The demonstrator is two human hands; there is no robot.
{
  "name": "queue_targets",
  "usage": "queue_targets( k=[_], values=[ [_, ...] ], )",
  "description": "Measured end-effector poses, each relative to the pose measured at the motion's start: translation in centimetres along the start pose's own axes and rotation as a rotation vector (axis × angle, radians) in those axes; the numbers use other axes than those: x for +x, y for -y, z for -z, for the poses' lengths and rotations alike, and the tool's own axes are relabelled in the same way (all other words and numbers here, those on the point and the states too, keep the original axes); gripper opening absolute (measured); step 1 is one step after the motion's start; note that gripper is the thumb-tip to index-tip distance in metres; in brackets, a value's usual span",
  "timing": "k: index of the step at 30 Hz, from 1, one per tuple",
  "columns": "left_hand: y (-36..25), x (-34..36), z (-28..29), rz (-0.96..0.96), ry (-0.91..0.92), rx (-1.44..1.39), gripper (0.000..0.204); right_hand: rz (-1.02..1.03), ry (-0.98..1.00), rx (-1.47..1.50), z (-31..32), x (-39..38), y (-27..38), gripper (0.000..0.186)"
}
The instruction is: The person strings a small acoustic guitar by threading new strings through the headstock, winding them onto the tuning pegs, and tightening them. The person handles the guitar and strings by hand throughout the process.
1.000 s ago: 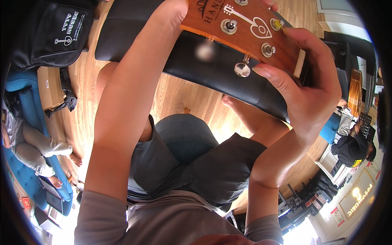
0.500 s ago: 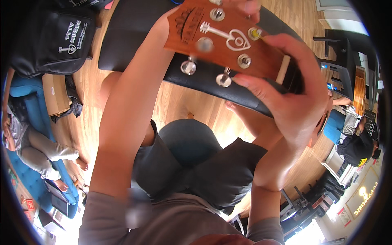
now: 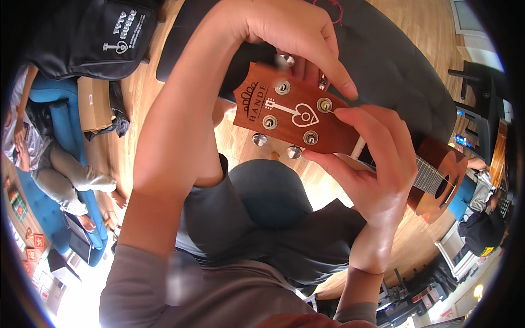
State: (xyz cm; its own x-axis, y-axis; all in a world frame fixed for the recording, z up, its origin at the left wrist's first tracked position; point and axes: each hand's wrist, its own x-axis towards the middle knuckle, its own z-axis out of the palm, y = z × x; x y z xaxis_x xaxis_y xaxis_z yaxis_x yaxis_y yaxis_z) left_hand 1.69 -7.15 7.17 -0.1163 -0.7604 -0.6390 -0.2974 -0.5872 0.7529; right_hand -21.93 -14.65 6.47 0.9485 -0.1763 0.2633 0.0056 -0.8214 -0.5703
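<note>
A brown ukulele (image 3: 345,139) reaches across in front of me, with its headstock toward the left and its body at the right. Several silver tuning pegs line the headstock edges. My left hand (image 3: 292,33) bends over the far edge, its fingers curled round a tuning peg (image 3: 323,82) and its thumb stretched out beside it. At the nut end, my right hand (image 3: 383,153) grips the headstock, thumb at the near edge by another peg. Its index fingertip presses a thin yellowish string (image 3: 331,111) next to a post. The right palm hides part of the neck.
A black padded bench (image 3: 377,49) lies beyond the ukulele, with a pink-red cord (image 3: 334,12) on it. A black bag (image 3: 87,38) and a cardboard box (image 3: 94,104) are at left. People sit at both sides. A teal round seat (image 3: 270,191) is below.
The headstock has moved down and away, bringing the ukulele's body into view. My left hand has come into view over the far edge. My right hand stays at the nut end.
</note>
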Motion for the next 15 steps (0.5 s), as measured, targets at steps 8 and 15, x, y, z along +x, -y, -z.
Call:
queue_targets(
  k=[8, 15],
  values=[
    [2.5, -0.8, 0.8, -0.153, 0.003, -0.112, 0.032, 0.006, -0.039, -0.004, -0.9, 0.3, -0.4, 0.059],
    [4.7, -0.6, 0.4, -0.363, -0.07, -0.189, 0.032, -0.003, -0.054, 0.023, -0.7, 0.8, -0.1, 0.06]
  ],
)
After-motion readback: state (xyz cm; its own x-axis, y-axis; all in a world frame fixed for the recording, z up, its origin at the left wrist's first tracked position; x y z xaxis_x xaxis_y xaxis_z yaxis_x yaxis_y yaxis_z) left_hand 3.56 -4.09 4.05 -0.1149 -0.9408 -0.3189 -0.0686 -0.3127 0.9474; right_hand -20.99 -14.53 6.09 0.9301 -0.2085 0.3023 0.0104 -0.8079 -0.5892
